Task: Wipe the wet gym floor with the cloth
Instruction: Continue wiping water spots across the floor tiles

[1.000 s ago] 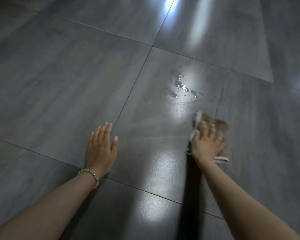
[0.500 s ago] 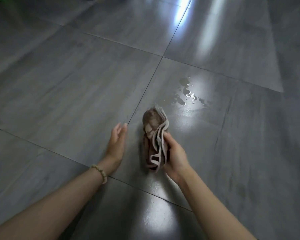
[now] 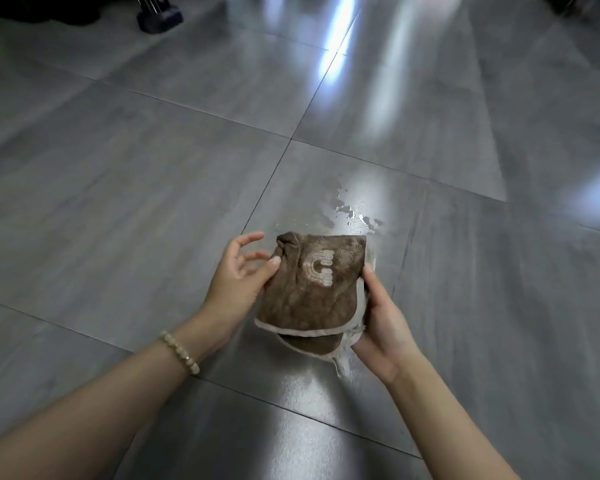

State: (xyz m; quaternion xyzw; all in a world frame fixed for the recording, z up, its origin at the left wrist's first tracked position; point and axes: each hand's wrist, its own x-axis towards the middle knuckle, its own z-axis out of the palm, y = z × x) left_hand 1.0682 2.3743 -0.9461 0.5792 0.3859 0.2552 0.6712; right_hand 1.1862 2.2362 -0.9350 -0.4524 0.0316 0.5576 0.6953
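The left hand (image 3: 236, 278) and the right hand (image 3: 385, 320) hold the cloth (image 3: 309, 299) between them, lifted above the floor (image 3: 118, 202). The two hands are apart, one at each side of the cloth. The left thumb lies on the front of the cloth's left edge near its top corner and pinches it there. The other left fingers (image 3: 252, 238) curl loosely behind and beside that edge, with the forefinger standing free of the fabric. The right hand grips the right edge: its thumb lies along the front, and its fingers go behind the cloth, where they are hidden.

The cloth is brown with a pale trim, folded in layers, and shows a pale emblem on the side facing up. A lower layer and a bit of trim hang below the fold, near the right wrist. A bead bracelet (image 3: 180, 353) sits on the left wrist.

Just past the top edge of the cloth a small puddle (image 3: 350, 213) of scattered drops lies on the floor, shining in the light. The floor is made of large grey tiles with thin dark seams and carries bright streaks of reflected light. At the far left edge of the floor stands a dark object (image 3: 158, 17), too cropped to tell what it is
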